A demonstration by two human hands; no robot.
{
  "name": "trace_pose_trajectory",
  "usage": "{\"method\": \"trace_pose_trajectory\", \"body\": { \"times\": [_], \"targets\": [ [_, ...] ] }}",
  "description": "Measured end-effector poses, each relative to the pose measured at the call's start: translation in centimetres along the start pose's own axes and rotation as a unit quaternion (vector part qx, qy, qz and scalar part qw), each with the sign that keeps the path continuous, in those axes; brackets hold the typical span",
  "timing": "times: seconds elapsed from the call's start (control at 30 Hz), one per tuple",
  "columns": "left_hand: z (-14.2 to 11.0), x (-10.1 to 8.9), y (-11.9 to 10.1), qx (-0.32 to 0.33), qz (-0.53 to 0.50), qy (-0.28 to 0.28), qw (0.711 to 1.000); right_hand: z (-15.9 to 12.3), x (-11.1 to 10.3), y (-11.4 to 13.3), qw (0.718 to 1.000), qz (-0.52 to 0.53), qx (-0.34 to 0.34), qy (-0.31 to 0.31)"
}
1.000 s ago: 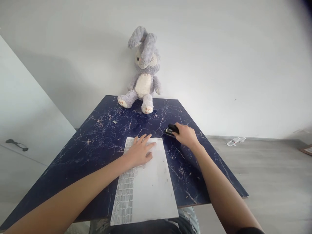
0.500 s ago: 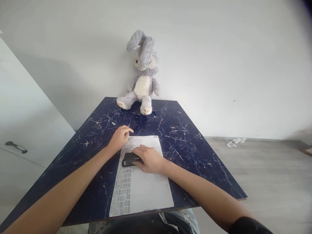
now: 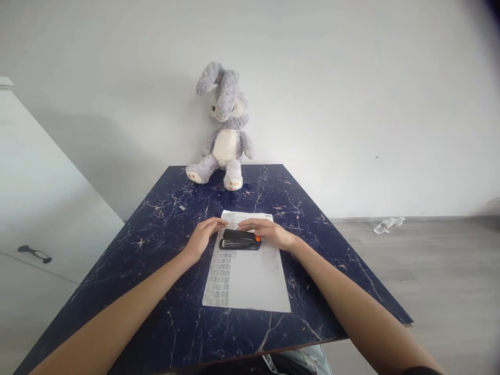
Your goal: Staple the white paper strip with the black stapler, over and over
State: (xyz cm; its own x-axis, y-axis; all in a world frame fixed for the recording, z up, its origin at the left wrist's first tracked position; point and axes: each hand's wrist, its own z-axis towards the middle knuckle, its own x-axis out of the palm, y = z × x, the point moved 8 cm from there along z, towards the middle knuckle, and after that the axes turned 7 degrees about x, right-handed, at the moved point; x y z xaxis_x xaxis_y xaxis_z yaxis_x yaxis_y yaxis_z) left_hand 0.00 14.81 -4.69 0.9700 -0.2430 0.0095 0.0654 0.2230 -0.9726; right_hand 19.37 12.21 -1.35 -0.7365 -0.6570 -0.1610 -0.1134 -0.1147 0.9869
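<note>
A black stapler [image 3: 239, 242] with an orange patch at its right end lies on a white sheet of paper [image 3: 260, 284] marked with rows of grey print along its left side. My left hand [image 3: 203, 235] is at the sheet's upper left, fingers stretched toward the stapler's left end. Just behind the stapler, my right hand [image 3: 271, 232] lies low over the paper with its fingers extended, its thumb side close to the orange end. Whether either hand touches the stapler is hard to tell.
The sheet rests on a dark blue marbled table [image 3: 172, 307]. A grey plush rabbit [image 3: 225, 143] sits at the far edge against the wall. A small pale scrap [image 3: 182, 208] lies left of centre. On the floor at right is a clear plastic bottle [image 3: 388, 225]; a white cabinet [image 3: 47, 208] stands left.
My right hand has let go of the stapler, which now lies on the paper. The sheet has shifted away from the near table edge and rightward. My left hand has come nearer the stapler.
</note>
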Motion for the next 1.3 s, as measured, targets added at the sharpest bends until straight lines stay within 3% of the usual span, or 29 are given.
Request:
{"method": "trace_pose_trajectory", "body": {
  "times": [0.1,0.2,0.4,0.53,0.67,0.73,0.83,0.93,1.13,1.3],
  "targets": [
    [-0.1,-0.2,0.0,-0.011,-0.015,-0.023,1.0,-0.3,-0.1,-1.3,0.995,0.068,0.068,0.028],
    [-0.1,-0.2,0.0,-0.012,-0.018,-0.033,0.999,-0.5,0.1,-1.8,0.993,0.064,0.084,0.044],
    [0.0,-0.3,0.3,-0.014,-0.053,-0.048,0.997,-0.4,-0.1,-1.1,0.999,0.013,0.034,0.03],
    [-0.2,-0.5,0.1,-0.017,-0.074,-0.062,0.995,0.2,1.5,0.0,0.991,-0.131,-0.011,-0.004],
    [-0.3,-1.6,-0.2,-0.017,-0.116,-0.127,0.985,0.1,3.2,1.2,0.959,-0.263,-0.066,-0.083],
    [-0.4,-2.1,-0.1,-0.034,-0.162,-0.154,0.974,-0.5,3.6,2.5,0.921,-0.338,-0.13,-0.142],
    [-0.4,-1.4,0.5,-0.087,-0.227,-0.115,0.963,-1.4,4.5,3.8,0.838,-0.469,-0.21,-0.185],
    [-0.4,-0.2,0.7,-0.109,-0.233,-0.053,0.965,-1.4,5.3,3.7,0.79,-0.546,-0.231,-0.157],
    [-0.6,0.5,0.5,-0.086,-0.224,-0.022,0.971,-1.2,5.4,3.3,0.762,-0.586,-0.234,-0.144],
    [-0.5,-0.2,0.8,-0.113,-0.205,-0.046,0.971,-1.2,4.0,3.6,0.78,-0.551,-0.201,-0.219]
  ]
}}
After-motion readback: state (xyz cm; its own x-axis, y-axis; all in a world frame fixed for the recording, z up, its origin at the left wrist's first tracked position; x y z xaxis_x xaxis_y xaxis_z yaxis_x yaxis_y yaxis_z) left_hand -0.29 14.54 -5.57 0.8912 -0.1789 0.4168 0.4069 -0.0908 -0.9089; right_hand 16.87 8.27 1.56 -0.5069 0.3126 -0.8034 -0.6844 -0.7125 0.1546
